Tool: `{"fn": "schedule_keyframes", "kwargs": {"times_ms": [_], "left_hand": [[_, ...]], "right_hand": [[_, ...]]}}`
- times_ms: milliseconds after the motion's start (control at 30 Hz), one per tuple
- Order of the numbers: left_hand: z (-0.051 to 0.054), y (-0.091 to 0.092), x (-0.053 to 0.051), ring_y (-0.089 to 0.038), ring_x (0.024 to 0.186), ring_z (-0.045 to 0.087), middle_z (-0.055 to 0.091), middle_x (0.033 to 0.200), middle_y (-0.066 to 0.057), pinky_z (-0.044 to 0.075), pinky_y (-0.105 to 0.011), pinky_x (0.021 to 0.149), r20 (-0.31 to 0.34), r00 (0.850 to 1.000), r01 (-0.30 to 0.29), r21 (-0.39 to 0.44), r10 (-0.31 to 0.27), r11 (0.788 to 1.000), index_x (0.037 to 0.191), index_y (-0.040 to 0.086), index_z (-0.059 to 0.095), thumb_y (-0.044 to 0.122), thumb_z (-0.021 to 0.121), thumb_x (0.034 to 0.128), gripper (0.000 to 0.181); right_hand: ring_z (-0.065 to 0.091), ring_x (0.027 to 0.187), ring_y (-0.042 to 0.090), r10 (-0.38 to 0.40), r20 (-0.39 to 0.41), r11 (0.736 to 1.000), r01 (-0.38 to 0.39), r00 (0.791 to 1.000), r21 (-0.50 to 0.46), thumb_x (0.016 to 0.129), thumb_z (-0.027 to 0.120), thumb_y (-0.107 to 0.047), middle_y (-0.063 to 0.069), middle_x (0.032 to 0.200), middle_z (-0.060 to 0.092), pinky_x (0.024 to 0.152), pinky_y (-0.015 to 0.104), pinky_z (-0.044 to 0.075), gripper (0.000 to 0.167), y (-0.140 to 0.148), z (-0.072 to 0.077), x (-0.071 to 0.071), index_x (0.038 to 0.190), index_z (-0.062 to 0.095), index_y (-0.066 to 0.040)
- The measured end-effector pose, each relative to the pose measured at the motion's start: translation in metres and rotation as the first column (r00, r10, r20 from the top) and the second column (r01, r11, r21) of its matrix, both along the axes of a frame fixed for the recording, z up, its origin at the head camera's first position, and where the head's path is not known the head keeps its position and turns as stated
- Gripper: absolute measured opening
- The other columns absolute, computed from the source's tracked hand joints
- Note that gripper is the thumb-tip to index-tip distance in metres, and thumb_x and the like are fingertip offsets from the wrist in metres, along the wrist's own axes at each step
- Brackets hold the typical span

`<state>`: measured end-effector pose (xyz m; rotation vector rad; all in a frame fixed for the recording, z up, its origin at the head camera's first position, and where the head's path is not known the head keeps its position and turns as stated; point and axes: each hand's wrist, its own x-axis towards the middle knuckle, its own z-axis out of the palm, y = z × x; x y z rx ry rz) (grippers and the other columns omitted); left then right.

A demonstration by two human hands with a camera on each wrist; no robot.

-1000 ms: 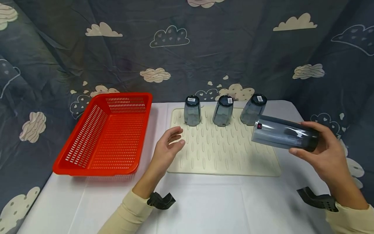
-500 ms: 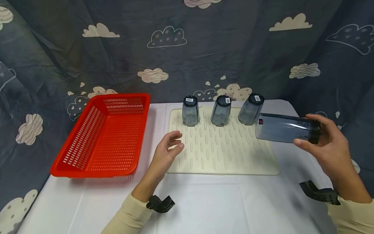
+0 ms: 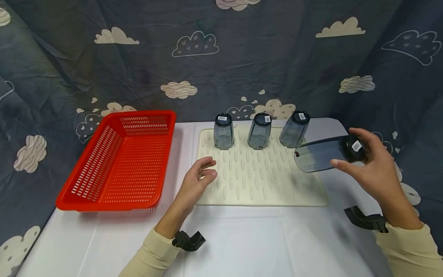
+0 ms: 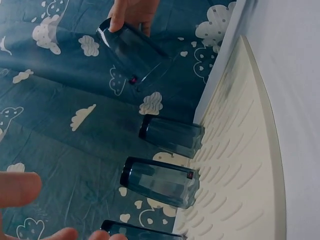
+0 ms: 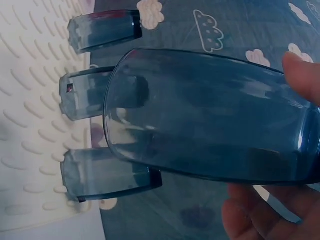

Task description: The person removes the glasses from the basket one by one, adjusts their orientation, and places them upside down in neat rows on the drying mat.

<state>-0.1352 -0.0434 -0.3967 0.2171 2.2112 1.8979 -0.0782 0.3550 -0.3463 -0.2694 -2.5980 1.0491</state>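
Note:
My right hand (image 3: 375, 169) grips a tinted drinking glass (image 3: 320, 154) around its dark base, fingers on one side and thumb on the other. The glass is in the air, tilted, its mouth toward the left and its labelled base turned partly to the head view. In the right wrist view the same glass (image 5: 210, 115) fills the middle. Three matching glasses stand upside down along the back of a cream ribbed mat (image 3: 263, 177): a left one (image 3: 223, 132), a middle one (image 3: 259, 132) and a right one (image 3: 294, 130). My left hand (image 3: 195, 182) hovers by the mat's left edge, fingers loosely bent, holding nothing.
A red plastic basket (image 3: 135, 161) with slotted walls stands on the left of the white-covered table (image 3: 242, 238). Behind the table hangs a dark curtain (image 3: 263, 57) printed with clouds. The held glass is close in front of the right standing glass.
My right hand has shifted left and turned the glass, so its base label now shows and its mouth dips lower. The left hand and the standing glasses stay much the same.

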Motion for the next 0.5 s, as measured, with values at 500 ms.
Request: {"fn": "schedule_keyframes", "kwargs": {"times_ms": [500], "left_hand": [[-0.002,-0.004,0.0,-0.036,0.133,0.051,0.051,0.148,-0.018,0.047,-0.043,0.107,0.067,0.979,0.189,0.044,-0.192,0.981,0.15,0.006,0.039,0.014,0.056,0.0982,0.055]], "right_hand": [[0.052,0.104,0.028,0.035,0.052,0.997,-0.039,0.998,0.072,0.082,0.081,-0.034,0.02,0.143,0.05,0.068,0.016,0.039,0.085,-0.009,-0.007,-0.037,0.153,0.036,-0.027]]}}
